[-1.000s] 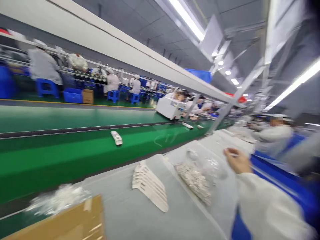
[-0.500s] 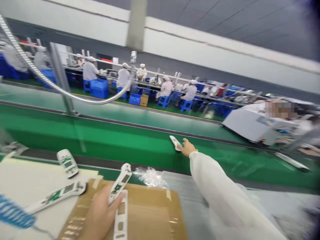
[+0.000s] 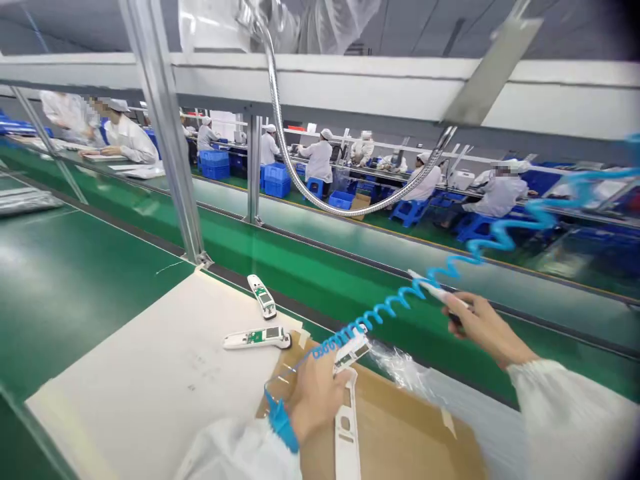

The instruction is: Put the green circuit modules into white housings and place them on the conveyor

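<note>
My left hand (image 3: 320,390) is closed around a white handheld housing (image 3: 353,352) with a screen and circuit board showing, above the brown cardboard (image 3: 400,427). Under its thumb is a long white cover (image 3: 346,440) with cut-outs; whether the fingers grip that too, I cannot tell. My right hand (image 3: 480,327) pinches a slim white handheld device (image 3: 434,291) over the green conveyor belt (image 3: 320,272). Two more open white housings, one upright (image 3: 261,297) and one lying sideways (image 3: 253,338), rest near the edge of the white sheet (image 3: 165,360).
A blue coiled cord (image 3: 400,300) stretches from my left wrist strap (image 3: 283,423) across to the upper right. Clear plastic film (image 3: 400,363) lies by the cardboard. A metal post (image 3: 167,133) and flexible metal conduit (image 3: 285,147) stand ahead. Co-workers (image 3: 320,157) sit beyond the belt.
My right hand, earlier at a white device lying on the belt, now has it lifted in its fingers. The view has swung left. My left hand keeps its housing.
</note>
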`<control>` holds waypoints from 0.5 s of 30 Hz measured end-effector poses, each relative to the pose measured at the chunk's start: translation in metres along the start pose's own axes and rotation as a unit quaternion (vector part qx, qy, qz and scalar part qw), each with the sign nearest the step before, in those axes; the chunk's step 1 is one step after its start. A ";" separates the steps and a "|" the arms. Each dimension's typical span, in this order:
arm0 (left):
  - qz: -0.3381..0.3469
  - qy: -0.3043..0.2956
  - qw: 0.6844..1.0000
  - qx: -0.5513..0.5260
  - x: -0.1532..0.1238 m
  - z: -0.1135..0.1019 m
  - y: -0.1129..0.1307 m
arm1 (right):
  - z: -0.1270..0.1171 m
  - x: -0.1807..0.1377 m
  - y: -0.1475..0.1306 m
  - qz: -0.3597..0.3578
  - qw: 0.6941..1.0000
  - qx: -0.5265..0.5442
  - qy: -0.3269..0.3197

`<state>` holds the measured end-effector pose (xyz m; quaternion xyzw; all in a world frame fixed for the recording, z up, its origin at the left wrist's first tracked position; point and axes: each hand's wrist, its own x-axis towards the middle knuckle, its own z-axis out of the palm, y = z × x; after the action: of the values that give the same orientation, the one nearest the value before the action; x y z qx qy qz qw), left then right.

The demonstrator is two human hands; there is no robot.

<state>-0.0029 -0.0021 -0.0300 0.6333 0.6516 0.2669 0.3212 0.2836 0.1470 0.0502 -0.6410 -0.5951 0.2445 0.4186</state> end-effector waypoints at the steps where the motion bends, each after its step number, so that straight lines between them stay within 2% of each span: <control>1: 0.018 0.006 1.000 0.020 0.000 -0.008 -0.001 | 0.003 -0.019 -0.003 0.019 0.999 0.021 -0.017; 5: 0.083 0.025 0.994 0.062 -0.001 -0.047 -0.011 | 0.027 -0.094 -0.007 0.089 0.982 0.148 -0.070; 9: 0.103 0.039 0.993 0.048 -0.010 -0.092 -0.025 | 0.061 -0.142 0.005 0.106 0.949 0.275 -0.109; 12: 0.067 0.053 0.995 -0.057 -0.031 -0.117 -0.026 | 0.078 -0.157 0.020 0.086 0.944 0.302 -0.106; 15: -0.004 -0.016 0.982 -0.188 -0.054 -0.115 -0.011 | 0.078 -0.160 0.031 0.053 0.958 0.264 -0.096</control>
<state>-0.0971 -0.0502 0.0412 0.5628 0.5873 0.3732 0.4461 0.2096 0.0134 -0.0464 -0.5123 -0.5117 0.4748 0.5003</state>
